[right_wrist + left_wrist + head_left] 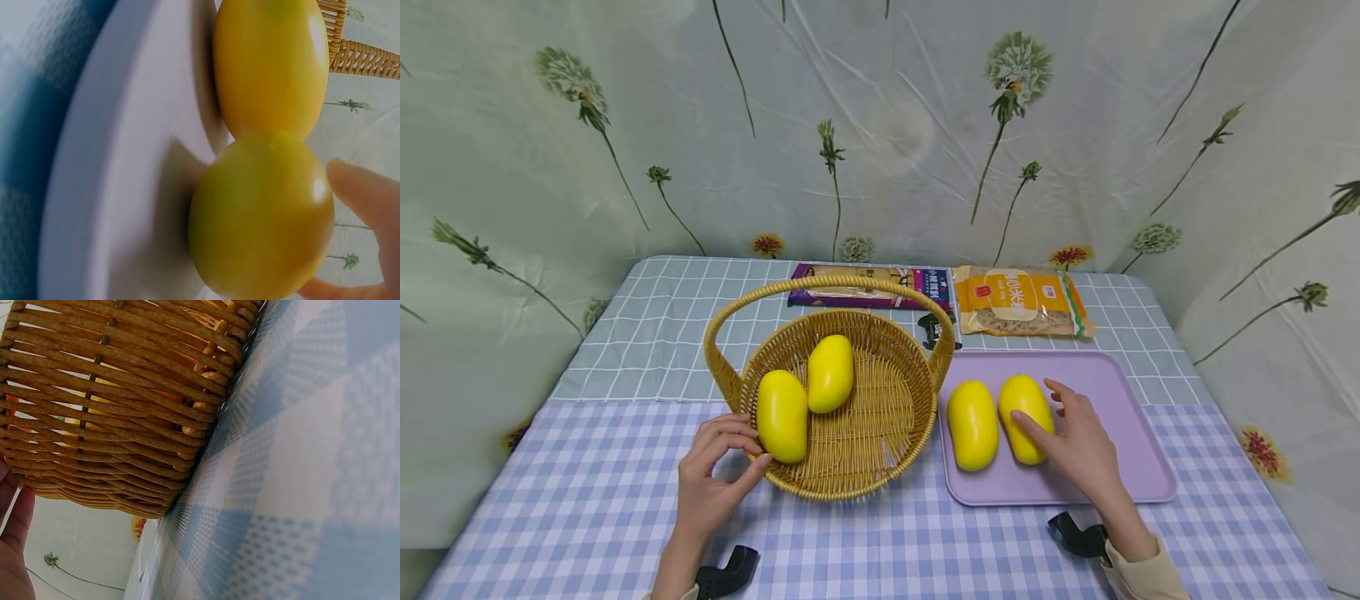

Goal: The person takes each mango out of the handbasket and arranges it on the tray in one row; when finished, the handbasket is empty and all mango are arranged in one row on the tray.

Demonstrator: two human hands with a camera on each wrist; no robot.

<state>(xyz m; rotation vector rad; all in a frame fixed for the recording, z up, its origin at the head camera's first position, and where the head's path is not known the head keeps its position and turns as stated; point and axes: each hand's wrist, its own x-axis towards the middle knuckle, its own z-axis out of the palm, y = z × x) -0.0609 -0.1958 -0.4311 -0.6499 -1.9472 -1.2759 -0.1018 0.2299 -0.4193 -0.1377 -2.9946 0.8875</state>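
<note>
A wicker basket (850, 492) with a tall arched handle stands in the middle of the table. Inside, on its left side, lie two yellow mangoes, one near the rim (782, 417) and one farther back (831, 373). My left hand (718, 467) holds the basket's left front rim with fingers and thumb. Two more mangoes, a left one (973, 425) and a right one (1022, 404), lie side by side on a lilac tray (1112, 433). Over the right mango (262, 219) my right hand (1075, 442) is spread, its thumb visibly apart from the skin.
Behind the basket lies a purple food packet (850, 298), beside an orange bag of grain (1022, 304). A small black item (931, 332) is partly hidden by the basket handle. The checked tablecloth (587, 492) covers the front of the table.
</note>
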